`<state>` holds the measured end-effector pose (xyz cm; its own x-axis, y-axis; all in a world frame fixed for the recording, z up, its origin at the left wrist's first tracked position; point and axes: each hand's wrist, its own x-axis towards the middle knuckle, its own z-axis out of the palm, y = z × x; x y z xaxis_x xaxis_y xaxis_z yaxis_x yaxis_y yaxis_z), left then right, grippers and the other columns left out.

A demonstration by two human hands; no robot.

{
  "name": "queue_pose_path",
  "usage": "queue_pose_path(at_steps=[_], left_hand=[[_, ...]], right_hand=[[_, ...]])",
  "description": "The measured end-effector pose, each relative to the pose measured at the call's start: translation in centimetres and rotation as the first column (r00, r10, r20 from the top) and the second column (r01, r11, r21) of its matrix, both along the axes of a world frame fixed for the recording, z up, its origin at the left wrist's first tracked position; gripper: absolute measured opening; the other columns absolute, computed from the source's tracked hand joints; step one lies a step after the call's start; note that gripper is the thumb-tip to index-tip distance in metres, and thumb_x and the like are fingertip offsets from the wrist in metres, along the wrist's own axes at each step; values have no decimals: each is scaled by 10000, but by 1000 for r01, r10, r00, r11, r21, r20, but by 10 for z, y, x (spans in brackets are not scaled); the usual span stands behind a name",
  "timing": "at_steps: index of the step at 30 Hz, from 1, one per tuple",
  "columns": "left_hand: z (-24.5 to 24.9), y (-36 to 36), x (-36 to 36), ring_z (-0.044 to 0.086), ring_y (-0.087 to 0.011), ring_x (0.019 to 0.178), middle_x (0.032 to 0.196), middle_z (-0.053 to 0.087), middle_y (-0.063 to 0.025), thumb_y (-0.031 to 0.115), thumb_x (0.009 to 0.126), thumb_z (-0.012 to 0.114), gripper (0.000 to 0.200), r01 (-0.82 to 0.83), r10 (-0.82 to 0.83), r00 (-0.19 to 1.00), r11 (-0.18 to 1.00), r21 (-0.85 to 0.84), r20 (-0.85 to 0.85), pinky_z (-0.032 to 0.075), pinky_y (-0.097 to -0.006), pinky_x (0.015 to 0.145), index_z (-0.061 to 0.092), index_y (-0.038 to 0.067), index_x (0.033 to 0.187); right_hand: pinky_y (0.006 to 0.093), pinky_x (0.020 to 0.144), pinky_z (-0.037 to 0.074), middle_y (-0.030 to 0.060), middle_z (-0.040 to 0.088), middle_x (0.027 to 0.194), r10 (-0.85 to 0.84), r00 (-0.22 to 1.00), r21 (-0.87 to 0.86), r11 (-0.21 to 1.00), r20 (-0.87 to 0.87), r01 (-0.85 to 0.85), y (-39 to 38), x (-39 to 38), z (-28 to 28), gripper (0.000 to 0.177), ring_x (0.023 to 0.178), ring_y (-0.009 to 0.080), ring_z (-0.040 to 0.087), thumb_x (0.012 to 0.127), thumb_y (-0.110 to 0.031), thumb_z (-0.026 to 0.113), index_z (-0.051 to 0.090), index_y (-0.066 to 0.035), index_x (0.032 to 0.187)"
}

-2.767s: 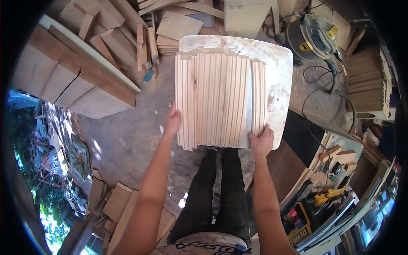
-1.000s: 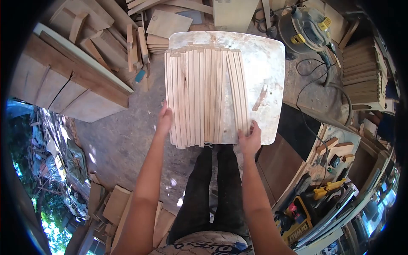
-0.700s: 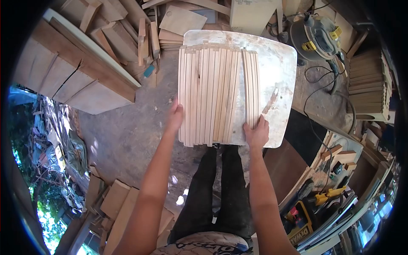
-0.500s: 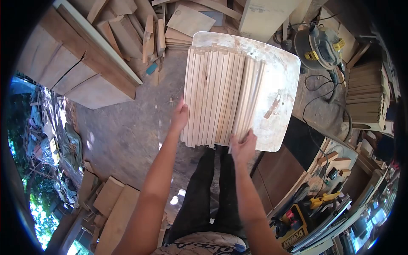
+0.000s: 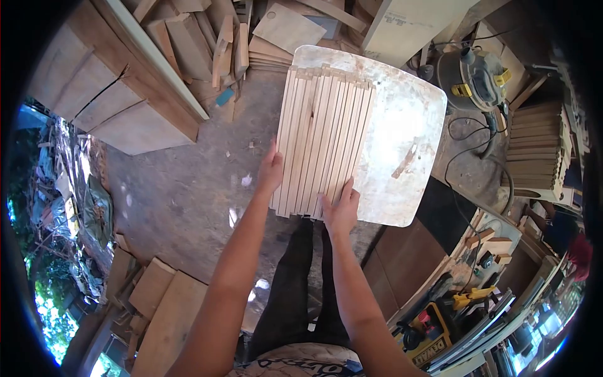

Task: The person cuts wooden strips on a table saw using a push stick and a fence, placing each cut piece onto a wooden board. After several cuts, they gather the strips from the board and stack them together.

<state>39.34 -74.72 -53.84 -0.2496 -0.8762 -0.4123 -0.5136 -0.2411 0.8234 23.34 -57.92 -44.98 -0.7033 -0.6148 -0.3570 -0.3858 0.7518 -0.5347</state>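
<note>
Many pale, narrow wooden strips (image 5: 317,135) lie side by side in a row, covering the left part of a worn white board (image 5: 402,125). My left hand (image 5: 271,169) is against the row's left edge, thumb at the side and the other fingers partly hidden. Near the close right corner, my right hand (image 5: 341,210) grips the strips, with its thumb on their near ends and its fingers along the right side. The strip ends are slightly uneven at both the far and near sides.
Wood offcuts (image 5: 232,53) are piled beyond the board. A large timber block (image 5: 125,94) stands at left. On the right are a shop vacuum (image 5: 471,78) with its hose, stacked wood pieces (image 5: 534,147), and a yellow DeWalt tool (image 5: 433,333). Planks (image 5: 169,314) lie lower left.
My right hand has moved left, and the strips on the right, blurred before, now sit tight against the others. More of the white board shows at right. My left hand stays at the left edge.
</note>
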Motion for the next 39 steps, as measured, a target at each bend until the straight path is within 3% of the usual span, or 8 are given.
queue_pose_path(at_steps=[10,12,16,20,23,31,35,39], left_hand=[[14,5,-3,469,-294,1486,1610,489,-179,253,1102,448,581,-42,44,999,995,90,-24,345,-357,1210,327,86,1645],[21,23,8,430,-291,1507,1630,461,-163,301,1102,446,588,-327,336,942,931,164,-29,319,-386,1225,348,77,1637],[35,77,27,351,-284,1551,1669,403,-131,397,1103,442,619,-775,818,575,552,307,-18,267,-445,1255,390,59,1620],[12,148,30,318,-263,1559,1677,371,-80,539,1071,438,746,-769,984,63,-57,636,165,244,-464,1253,297,97,1655],[28,151,2,274,-266,1580,1717,291,-87,546,1091,392,741,-820,985,-124,-171,546,121,224,-451,1267,250,108,1671],[49,117,-46,349,-295,1545,1708,296,-120,578,1120,290,729,-796,942,-297,-153,585,-157,281,-433,1259,244,103,1671],[39,118,-41,490,-292,1433,1597,456,-120,544,1128,307,668,-767,921,-365,-214,605,-137,393,-430,1185,360,77,1604],[45,112,-39,494,-288,1434,1596,464,-111,566,1118,325,687,-724,939,-309,-128,677,-153,386,-415,1184,356,86,1609]], right_hand=[[462,967,504,252,591,1197,100,993,-206,975,66,-85,22,-37,-18,700,1116,403,576,949,-252,674,437,-26,1568],[456,987,496,240,605,1229,-37,997,-223,974,64,51,31,-41,-25,593,1136,394,584,958,-256,645,535,-17,1490],[458,1000,495,232,636,1236,-186,982,-189,964,32,189,7,-69,-27,421,1136,391,614,953,-230,642,681,1,1304],[464,997,514,215,692,1155,63,950,-441,875,-307,-200,-112,-100,-7,287,1114,404,635,913,-97,653,728,-12,1176],[443,1031,514,214,708,1216,266,911,-464,794,-316,-393,-214,-111,-11,290,1161,389,652,941,-120,610,730,-19,1186],[476,1128,450,201,643,1419,630,776,-19,776,34,-630,-367,-102,-32,627,1326,394,594,1047,-571,374,686,-141,1382],[481,1108,469,209,692,1331,744,667,204,648,38,-734,-378,-83,-31,567,1281,400,624,1045,-525,396,699,-165,1361],[488,1091,482,234,714,1264,733,673,50,679,-103,-732,-370,-68,-32,528,1250,410,639,1031,-475,413,711,-169,1342]])
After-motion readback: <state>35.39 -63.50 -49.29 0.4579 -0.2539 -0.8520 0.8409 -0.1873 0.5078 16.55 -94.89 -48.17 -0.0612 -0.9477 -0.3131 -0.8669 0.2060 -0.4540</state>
